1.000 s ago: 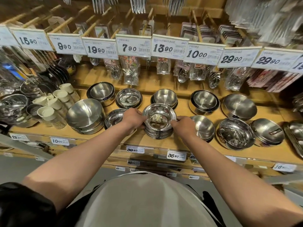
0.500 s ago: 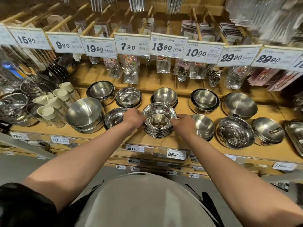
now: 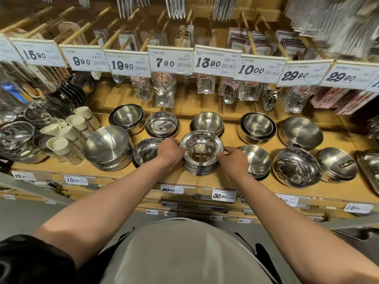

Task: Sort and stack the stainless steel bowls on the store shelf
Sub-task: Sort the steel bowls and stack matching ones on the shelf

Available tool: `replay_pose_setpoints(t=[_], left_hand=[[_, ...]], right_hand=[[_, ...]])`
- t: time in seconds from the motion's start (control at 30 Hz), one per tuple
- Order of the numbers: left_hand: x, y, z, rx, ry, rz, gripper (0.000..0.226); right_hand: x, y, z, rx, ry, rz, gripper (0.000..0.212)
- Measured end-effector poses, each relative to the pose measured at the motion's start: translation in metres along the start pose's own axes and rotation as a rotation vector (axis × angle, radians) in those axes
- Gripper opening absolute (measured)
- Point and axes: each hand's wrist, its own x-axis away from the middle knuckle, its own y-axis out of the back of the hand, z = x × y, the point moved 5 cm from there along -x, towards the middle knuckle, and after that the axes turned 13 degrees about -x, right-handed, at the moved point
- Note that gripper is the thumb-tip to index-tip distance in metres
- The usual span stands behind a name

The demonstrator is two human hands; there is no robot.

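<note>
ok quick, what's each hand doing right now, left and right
Left hand: grips the left rim of the stack of shallow steel bowls.
Right hand: grips the right rim of the same stack.

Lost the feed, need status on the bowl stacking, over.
Left hand and right hand each grip the stack of shallow bowls, front centre of the shelf. Stack upright. Neighbouring bowl piles close on both sides.
</note>
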Motion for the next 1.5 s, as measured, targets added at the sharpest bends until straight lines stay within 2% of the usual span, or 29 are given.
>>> replay_pose_setpoints(t=[0.53,0.73,0.83,0.93,1.07,1.17,1.33,1.5], left_hand=[[-0.005,0.006,-0.002,-0.105,-0.063,-0.022,0.014],[-0.008,0.005,0.003,-0.063,-0.081,0.033,0.012],[-0.009,0.009,0.007,-0.01,-0.094,0.076,0.004],[-0.01,0.024,0.01,0.056,-0.108,0.062,0.008],[-0.014,0.048,0.018,0.116,-0.136,0.027,0.002],[-0.016,0.062,0.026,0.176,-0.133,-0.004,0.007],[-0.018,0.086,0.047,0.225,-0.117,-0.069,0.012],[-0.019,0.105,0.081,0.307,-0.053,-0.089,0.005]], right_hand=[[0.007,-0.003,-0.007,-0.042,-0.004,-0.044,0.011],[0.006,-0.004,-0.01,-0.085,-0.065,-0.019,0.01],[0.007,0.001,-0.012,-0.108,-0.106,-0.011,0.021],[0.007,0.016,-0.009,-0.14,-0.11,-0.069,0.024],[0.007,0.032,0.006,-0.206,-0.083,-0.103,0.022],[0.008,0.031,0.021,-0.223,-0.043,-0.079,0.027],[0.015,0.012,0.04,-0.255,0.026,0.04,0.01],[0.029,-0.021,0.048,-0.284,0.038,0.161,0.019]])
